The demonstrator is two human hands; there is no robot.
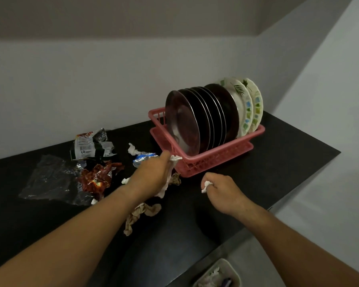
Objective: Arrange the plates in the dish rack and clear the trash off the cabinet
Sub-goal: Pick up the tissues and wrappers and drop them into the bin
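Crumpled white tissue scraps (164, 190) are clamped in the curled fingers of the left hand (151, 175); the right hand (222, 189) pinches a small white wad (206, 186). I judge the left knuckles, just beside the pink plastic dish rack (205, 162), could jolt its upright dark round plates (195, 119), or full fists could shed pieces. Remaining trash looks light and wrinkled: brown paper (141, 214), red foil wrapper (100, 179) and clear plastic film (48, 179) spread toward the black cabinet top's (278, 158) left edge.

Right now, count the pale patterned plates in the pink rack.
2. Both stand on edge at the rack's right end: one plate behind the dark plates, the other plate behind it. More could be hidden.
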